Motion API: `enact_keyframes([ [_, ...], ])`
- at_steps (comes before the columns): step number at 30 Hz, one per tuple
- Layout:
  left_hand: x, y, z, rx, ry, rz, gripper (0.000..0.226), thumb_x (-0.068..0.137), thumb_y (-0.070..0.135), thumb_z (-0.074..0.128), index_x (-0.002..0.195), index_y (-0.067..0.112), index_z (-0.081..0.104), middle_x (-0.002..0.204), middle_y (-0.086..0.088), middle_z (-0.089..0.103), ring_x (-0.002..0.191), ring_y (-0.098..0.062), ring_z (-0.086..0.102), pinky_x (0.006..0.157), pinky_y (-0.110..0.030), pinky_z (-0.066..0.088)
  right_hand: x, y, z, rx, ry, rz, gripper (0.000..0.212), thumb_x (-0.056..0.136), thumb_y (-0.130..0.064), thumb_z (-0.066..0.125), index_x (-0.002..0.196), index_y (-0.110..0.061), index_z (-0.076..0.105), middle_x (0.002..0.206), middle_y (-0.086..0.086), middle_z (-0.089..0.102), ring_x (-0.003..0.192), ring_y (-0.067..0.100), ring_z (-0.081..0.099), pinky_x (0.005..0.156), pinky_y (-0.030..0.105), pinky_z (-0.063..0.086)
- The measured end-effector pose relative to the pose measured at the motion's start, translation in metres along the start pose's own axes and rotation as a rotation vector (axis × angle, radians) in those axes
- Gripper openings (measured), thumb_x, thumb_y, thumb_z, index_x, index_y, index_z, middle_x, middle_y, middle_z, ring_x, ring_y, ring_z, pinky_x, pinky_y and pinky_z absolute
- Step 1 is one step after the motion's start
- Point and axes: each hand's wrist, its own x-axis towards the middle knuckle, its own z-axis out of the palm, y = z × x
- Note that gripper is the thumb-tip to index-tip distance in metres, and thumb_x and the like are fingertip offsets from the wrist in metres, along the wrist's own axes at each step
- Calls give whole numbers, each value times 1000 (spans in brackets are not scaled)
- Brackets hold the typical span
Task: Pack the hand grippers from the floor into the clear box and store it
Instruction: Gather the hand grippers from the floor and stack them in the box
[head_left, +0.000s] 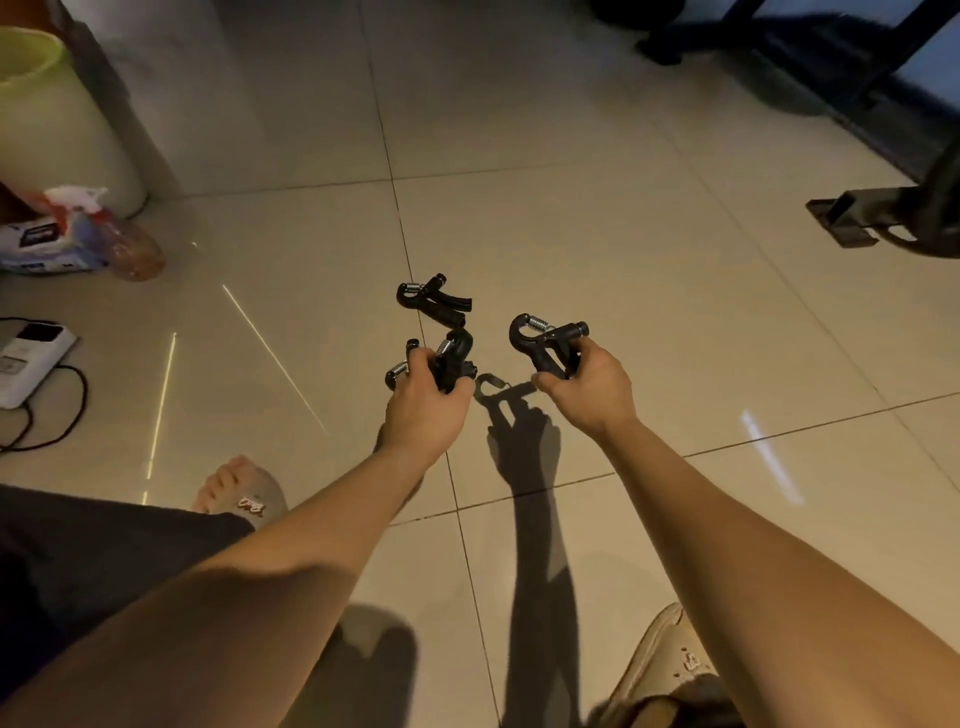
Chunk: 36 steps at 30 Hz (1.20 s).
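Black hand grippers with steel springs are at the middle of the tiled floor. My left hand grips two of them, their springs and knobs sticking out above my fingers. My right hand holds one hand gripper by its handles, lifted off the floor, with its shadow below. One more hand gripper lies on the floor just beyond my left hand, untouched. No clear box shows in this view.
A pale green bin stands at the far left, with a bag and bottle in front of it. A white device with black cables lies at the left edge. Dark metal frames stand at the right. My feet in slippers are below.
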Motion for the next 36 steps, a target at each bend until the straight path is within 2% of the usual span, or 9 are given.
enact_keyframes([
  [3,-28,14,-7,5,20,76,54,90,51,61,134,28,41,120,-5,55,101,-26,60,89,-44,54,-39,-13,-19,28,64,-33,49,83,-35,75,127,-20,62,100,-6,63,88,17,58,78,28,45],
  [6,-62,27,-18,23,38,142,56,93,48,61,140,27,40,129,-7,49,108,-29,59,88,-41,51,-83,-20,-36,26,113,-66,48,83,-37,74,126,-20,63,107,-2,69,91,19,62,79,29,47],
  [8,-84,34,-30,65,64,204,59,92,44,63,143,26,39,134,-6,48,114,-31,58,94,-43,48,-112,-24,-46,30,150,-78,49,83,-39,74,127,-20,63,110,0,70,96,21,65,79,30,48],
  [11,-118,45,-57,129,92,303,62,88,32,69,143,27,40,135,-3,50,121,-28,55,110,-43,35,-158,-33,-60,31,208,-84,50,82,-41,73,127,-22,63,111,-1,70,94,18,63,77,29,46],
  [13,-146,53,-80,145,98,375,65,85,27,72,142,28,40,136,-1,51,123,-26,53,108,-40,30,-188,-43,-73,36,242,-93,49,82,-41,73,126,-22,64,111,-1,70,92,18,62,76,30,47],
  [19,-243,62,-138,162,84,540,75,88,36,73,151,31,33,139,3,49,126,-27,48,109,-42,36,-290,-72,-130,20,310,-140,47,81,-41,77,122,-21,66,111,-2,69,90,16,60,78,32,49],
  [26,-368,70,-182,302,-2,751,72,93,39,68,155,25,33,141,3,47,120,-23,48,109,-39,32,-422,-85,-181,-75,357,-141,50,82,-40,78,124,-17,64,102,-4,63,87,17,61,76,36,55],
  [31,-448,60,-190,213,-131,772,80,85,29,77,154,23,37,138,-1,52,122,-24,52,106,-47,44,-525,-75,-195,-98,418,-75,48,79,-42,78,119,-17,67,98,-3,65,78,11,58,59,27,40],
  [36,-524,51,-175,228,-302,865,84,86,31,78,156,22,32,140,-4,50,125,-25,52,105,-43,45,-638,-51,-208,-115,467,84,55,78,-44,80,123,-16,67,102,1,70,85,20,66,74,39,57],
])
